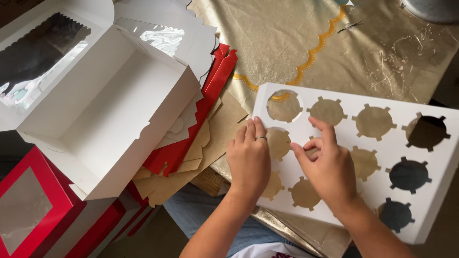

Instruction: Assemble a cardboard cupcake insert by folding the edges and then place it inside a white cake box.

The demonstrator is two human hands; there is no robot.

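Observation:
A white cardboard insert (349, 138) with several round notched holes lies tilted on a gold-covered table. My left hand (248, 160), a ring on one finger, presses flat on the insert's left edge, fingers together. My right hand (327, 167) rests on the insert near its middle, with thumb and forefinger pinching at the card beside a hole. An open white box (110, 119) with a clear window lid (38, 57) stands to the left, apart from both hands.
Flat red (201, 114), brown (215, 138) and white (167, 28) box blanks are stacked between the open box and the insert. Red windowed boxes (33, 205) sit at the lower left. A gold cloth (287, 43) with a scalloped line covers the table. A metal bowl's edge (432, 9) shows top right.

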